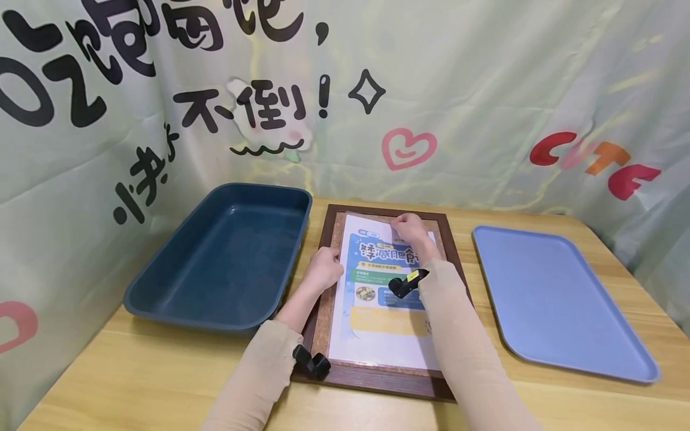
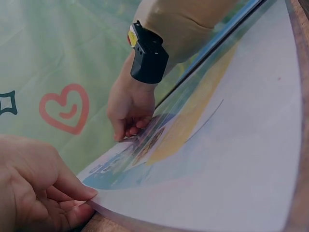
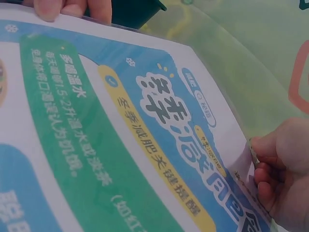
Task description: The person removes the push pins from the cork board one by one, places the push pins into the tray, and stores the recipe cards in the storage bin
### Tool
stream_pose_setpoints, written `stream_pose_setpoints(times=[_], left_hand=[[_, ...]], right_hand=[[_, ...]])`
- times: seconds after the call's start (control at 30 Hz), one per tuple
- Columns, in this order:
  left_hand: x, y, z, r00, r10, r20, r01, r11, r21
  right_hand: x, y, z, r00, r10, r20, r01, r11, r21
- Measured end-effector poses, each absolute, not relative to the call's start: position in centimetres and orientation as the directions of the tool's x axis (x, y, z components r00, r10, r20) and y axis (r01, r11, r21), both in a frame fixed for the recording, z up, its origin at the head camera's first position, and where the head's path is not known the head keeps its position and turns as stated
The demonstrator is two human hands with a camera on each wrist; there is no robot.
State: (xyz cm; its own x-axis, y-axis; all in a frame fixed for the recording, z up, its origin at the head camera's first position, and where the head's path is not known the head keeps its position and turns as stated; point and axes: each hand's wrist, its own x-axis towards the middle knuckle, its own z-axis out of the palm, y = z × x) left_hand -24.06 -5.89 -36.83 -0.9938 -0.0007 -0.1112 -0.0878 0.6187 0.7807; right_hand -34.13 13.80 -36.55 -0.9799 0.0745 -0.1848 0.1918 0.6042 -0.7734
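Observation:
A printed poster sheet [image 1: 388, 335] in a clear glossy cover lies over a cork board [image 1: 321, 326] with a dark brown frame [image 1: 377, 380]. At the sheet's left edge my left hand [image 1: 325, 269] pinches it between thumb and fingers; the left wrist view shows this left hand [image 2: 38, 186] close up. My right hand [image 1: 412, 232] pinches the sheet's top edge toward the right, and in the right wrist view the fingers of this right hand [image 3: 285, 169] are curled at that edge. The sheet [image 2: 231, 169] looks bowed in the left wrist view.
A deep dark blue bin [image 1: 215, 257] stands left of the board. To the right lies a flat light blue tray [image 1: 560, 299]. Behind the wooden table [image 1: 162, 365] hangs a printed curtain [image 1: 463, 90] with lettering and hearts.

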Motion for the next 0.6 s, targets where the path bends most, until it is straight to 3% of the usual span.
stream_pose_setpoints(times=[0.27, 0.6], left_hand=[[-24.29, -5.95, -36.80, -0.994, 0.003, -0.111, -0.084, 0.631, 0.771], [-24.30, -6.06, -37.06, -0.997, 0.016, -0.074, -0.047, 0.641, 0.766]], right_hand=[[-34.77, 13.28, -36.90, -0.991, 0.021, -0.135, 0.119, 0.625, -0.772], [-34.05, 13.30, -36.80, -0.994, 0.076, -0.085, 0.112, 0.520, -0.847]])
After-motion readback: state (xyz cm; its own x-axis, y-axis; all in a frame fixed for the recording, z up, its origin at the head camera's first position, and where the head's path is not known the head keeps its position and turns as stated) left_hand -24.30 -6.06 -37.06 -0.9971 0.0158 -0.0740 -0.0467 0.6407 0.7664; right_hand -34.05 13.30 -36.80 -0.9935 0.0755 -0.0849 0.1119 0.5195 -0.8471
